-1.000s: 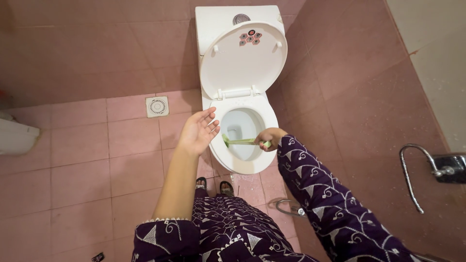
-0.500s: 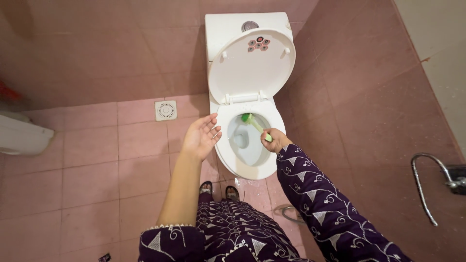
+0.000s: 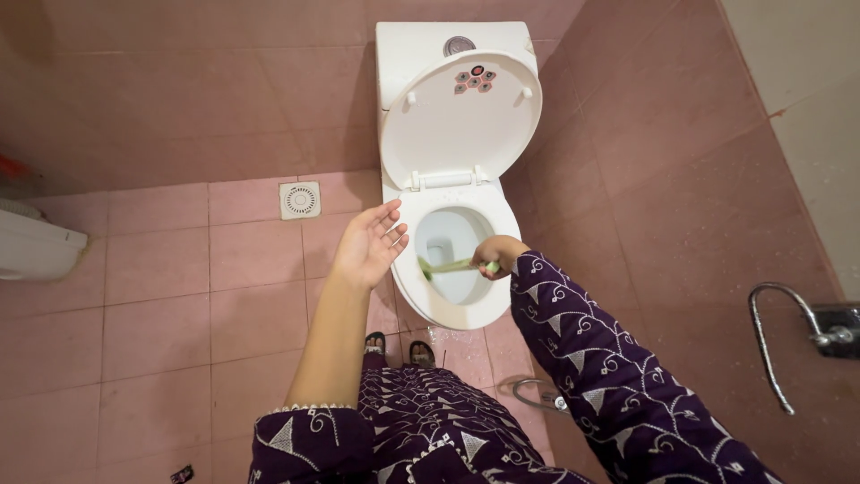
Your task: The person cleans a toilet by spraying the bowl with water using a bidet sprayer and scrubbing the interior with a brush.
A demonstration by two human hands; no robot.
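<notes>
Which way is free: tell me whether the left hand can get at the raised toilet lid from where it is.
Probably yes. The left hand hangs open and empty beside the bowl, and nothing stands between it and the toilet lid; the right hand and green brush work lower, inside the bowl.

Glossy white toilet point(image 3: 421, 296), green plastic brush point(image 3: 448, 265), matt pink tiles point(image 3: 152, 269).

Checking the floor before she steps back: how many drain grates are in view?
1: a white square floor drain left of the toilet, near the back wall. Others may lie outside the view.

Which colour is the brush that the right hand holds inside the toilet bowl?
Light green brush, seen in the head view.
</notes>
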